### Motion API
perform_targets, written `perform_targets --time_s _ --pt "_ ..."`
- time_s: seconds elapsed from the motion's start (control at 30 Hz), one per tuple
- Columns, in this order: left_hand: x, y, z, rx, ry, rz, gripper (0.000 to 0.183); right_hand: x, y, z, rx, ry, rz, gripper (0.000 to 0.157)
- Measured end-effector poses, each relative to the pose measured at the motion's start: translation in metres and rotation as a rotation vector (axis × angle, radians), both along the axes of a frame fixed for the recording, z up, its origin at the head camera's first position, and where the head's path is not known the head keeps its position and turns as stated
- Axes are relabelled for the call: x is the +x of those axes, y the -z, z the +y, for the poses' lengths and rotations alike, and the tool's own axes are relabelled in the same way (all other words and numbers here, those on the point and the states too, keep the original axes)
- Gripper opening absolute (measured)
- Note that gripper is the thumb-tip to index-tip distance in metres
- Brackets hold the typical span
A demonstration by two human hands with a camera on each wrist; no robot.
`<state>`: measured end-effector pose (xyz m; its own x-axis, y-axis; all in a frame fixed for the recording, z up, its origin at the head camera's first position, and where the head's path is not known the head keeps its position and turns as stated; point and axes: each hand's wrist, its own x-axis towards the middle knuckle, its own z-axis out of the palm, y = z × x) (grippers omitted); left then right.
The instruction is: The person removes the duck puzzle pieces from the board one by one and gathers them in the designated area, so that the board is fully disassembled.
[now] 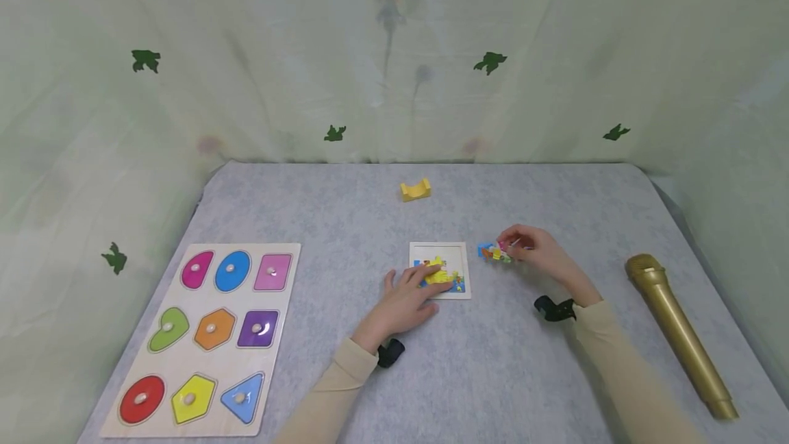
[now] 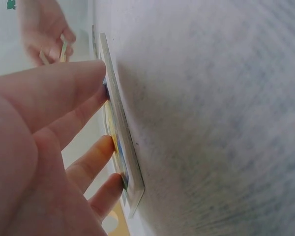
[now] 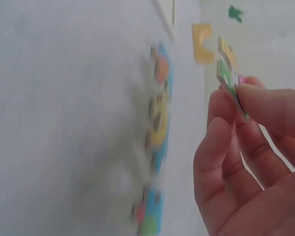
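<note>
A small square puzzle tray (image 1: 453, 252) with a white rim lies mid-table. Yellow and blue jigsaw pieces (image 1: 439, 273) fill its lower part, and its upper part shows bare white. My left hand (image 1: 401, 301) rests on the tray with fingers spread, the fingertips on the pieces and rim. To the right of the tray, my right hand (image 1: 537, 247) pinches a jigsaw piece (image 3: 231, 88) between thumb and fingers, raised above the table. Several loose jigsaw pieces (image 3: 160, 118) lie below it, blurred in the right wrist view.
On the left lies a wooden shape board (image 1: 280, 317) with knobbed coloured shapes. A yellow curved block (image 1: 416, 190) stands behind the tray. At the right lies a gold microphone (image 1: 684, 341). A pale curtain (image 1: 296, 53) closes off the table's back and sides.
</note>
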<state>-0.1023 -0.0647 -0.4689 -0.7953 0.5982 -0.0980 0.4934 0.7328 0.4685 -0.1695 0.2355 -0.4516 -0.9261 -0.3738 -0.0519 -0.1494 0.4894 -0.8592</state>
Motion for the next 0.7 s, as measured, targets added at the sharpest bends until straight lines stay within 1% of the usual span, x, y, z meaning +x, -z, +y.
perform_targets --time_s 0.07,0.1,0.17,0.3,0.33,0.47,0.7 --pt "0.000 0.000 0.000 0.003 -0.003 -0.002 0.043 0.005 0.000 0.016 0.016 0.025 -0.024 0.022" --pt "0.001 0.000 0.000 0.002 -0.006 -0.004 0.043 0.009 -0.003 0.022 0.030 0.030 -0.030 0.023" --pt "0.001 -0.001 -0.001 0.006 -0.010 -0.010 0.043 0.014 -0.001 0.035 0.048 0.033 -0.032 0.024" --pt "0.002 -0.003 -0.002 0.016 -0.011 -0.019 0.043 0.019 0.003 0.049 0.097 0.003 -0.026 0.020" --pt "0.002 -0.003 -0.002 0.021 -0.009 -0.021 0.043 0.018 0.008 0.053 0.107 -0.008 -0.026 0.020" --pt "0.001 -0.001 -0.001 0.030 0.001 -0.026 0.043 0.022 0.009 0.053 0.164 -0.033 -0.013 0.017" --pt "0.000 0.000 -0.001 0.044 0.007 -0.020 0.042 0.027 0.011 0.048 0.237 -0.002 0.053 0.016"
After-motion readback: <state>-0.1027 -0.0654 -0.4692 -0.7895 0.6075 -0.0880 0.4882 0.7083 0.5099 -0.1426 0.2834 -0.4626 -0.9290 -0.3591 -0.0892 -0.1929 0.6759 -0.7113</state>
